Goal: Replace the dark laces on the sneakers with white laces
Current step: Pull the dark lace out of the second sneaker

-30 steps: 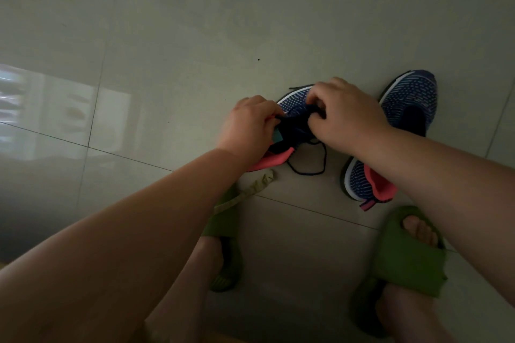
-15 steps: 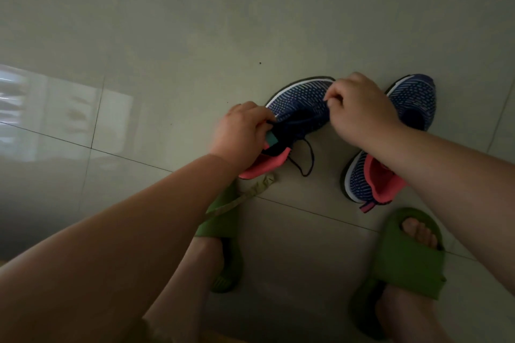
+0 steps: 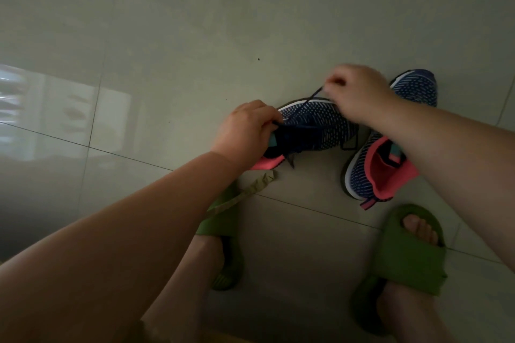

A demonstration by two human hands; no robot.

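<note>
On a shiny gray tile floor (image 3: 195, 36), the left hand (image 3: 245, 131) grips a blue shoe (image 3: 315, 125) while the right hand (image 3: 356, 92) pinches its dark lace (image 3: 316, 93) tight.

no readable text, labels, brands or numbers, neither on sneakers nor slippers

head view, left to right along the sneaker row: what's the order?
left hand → left sneaker → right hand pinching the dark lace → right sneaker.
</note>
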